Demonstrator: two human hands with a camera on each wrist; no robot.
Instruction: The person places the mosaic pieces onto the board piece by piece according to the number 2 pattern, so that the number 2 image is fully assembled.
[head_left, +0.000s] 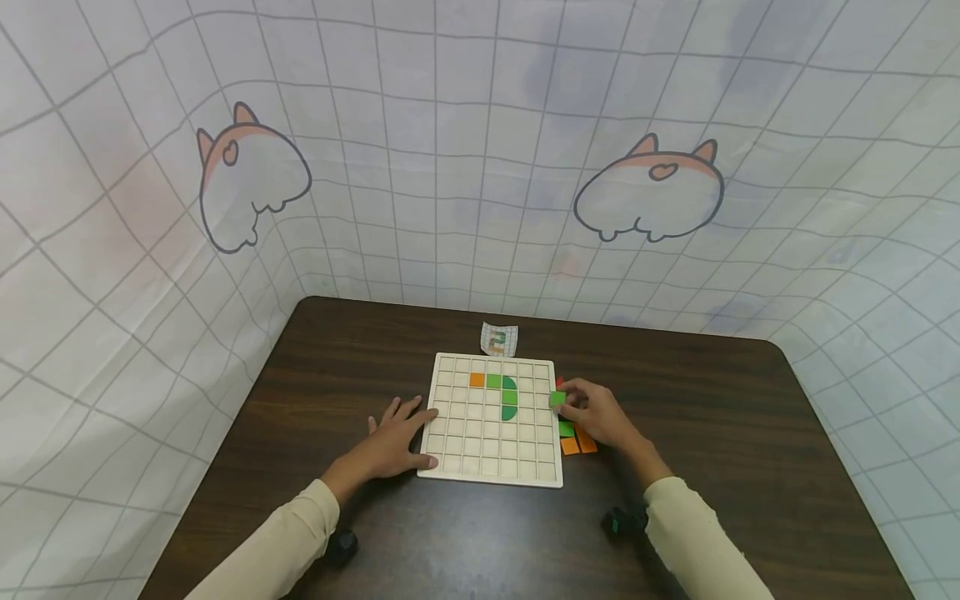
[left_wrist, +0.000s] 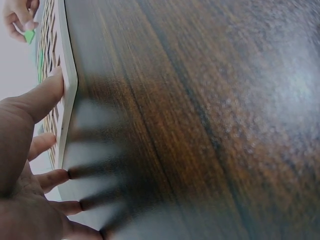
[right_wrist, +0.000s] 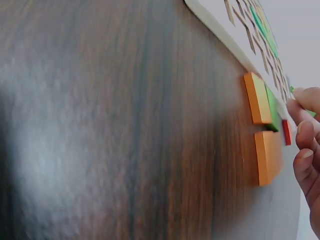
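Note:
A pale wooden grid board lies on the table. Set in its cells are an orange square tile, green square tiles and dark green rounded tiles. Spread-fingered, my left hand rests at the board's left edge, thumb and index finger touching the rim. Between thumb and fingertips my right hand pinches a green square tile over the board's right edge. In the left wrist view the same green tile shows below the fingertips.
Beside the board's right edge lie loose orange tiles, a green tile and a red piece. A small pattern card sits behind the board. Dark objects are near both forearms. A gridded white curtain surrounds the table.

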